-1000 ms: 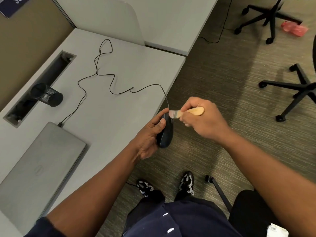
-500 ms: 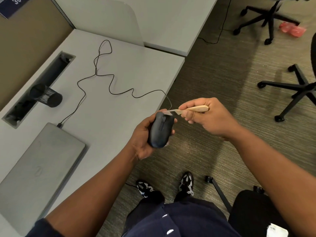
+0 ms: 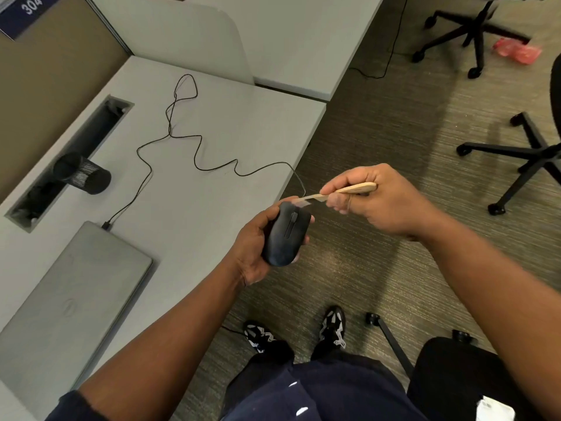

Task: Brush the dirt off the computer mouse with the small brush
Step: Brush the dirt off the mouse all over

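left hand (image 3: 258,247) grips the computer mouse (image 3: 286,235) from below, fingers curled around its sides, and holds it in the air just past the edge of the desk (image 3: 212,208), top side up. right hand (image 3: 373,202) pinches the wooden handle of the small brush (image 3: 340,192), and the pale bristles touch the front end of the mouse, near where the cable (image 3: 212,165) comes out. brushing seems to be in progress. i think the next stroke needs light pressure along the buttons and the wheel groove, with the mouse kept steady.
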Motion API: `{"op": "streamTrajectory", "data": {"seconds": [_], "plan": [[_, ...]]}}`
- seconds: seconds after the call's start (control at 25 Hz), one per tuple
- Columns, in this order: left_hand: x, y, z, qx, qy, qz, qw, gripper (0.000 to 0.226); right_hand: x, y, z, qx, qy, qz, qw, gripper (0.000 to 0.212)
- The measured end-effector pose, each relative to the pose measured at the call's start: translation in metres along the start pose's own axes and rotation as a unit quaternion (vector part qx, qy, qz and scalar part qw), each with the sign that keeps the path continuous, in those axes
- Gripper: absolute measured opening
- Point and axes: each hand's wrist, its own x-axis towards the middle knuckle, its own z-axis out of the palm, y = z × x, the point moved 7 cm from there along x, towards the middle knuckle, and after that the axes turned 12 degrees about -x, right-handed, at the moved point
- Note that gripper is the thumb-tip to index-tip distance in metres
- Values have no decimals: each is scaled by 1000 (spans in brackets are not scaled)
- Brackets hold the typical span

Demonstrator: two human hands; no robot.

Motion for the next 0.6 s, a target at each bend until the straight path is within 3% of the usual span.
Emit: {"op": "streamTrajectory", "data": {"seconds": [0.16, 0.36, 0.6], "plan": [[4, 1, -8, 6, 8, 27, 1000, 43, 0, 2, 5, -56, 8, 10, 998, 10], [5, 2, -6, 37, -19, 42, 998, 39, 0, 0, 8, -36, -1, 6, 999, 10], [1, 3, -2, 35, 2, 48, 998, 47, 1, 1, 6, -64, 4, 6, 998, 10]]}}
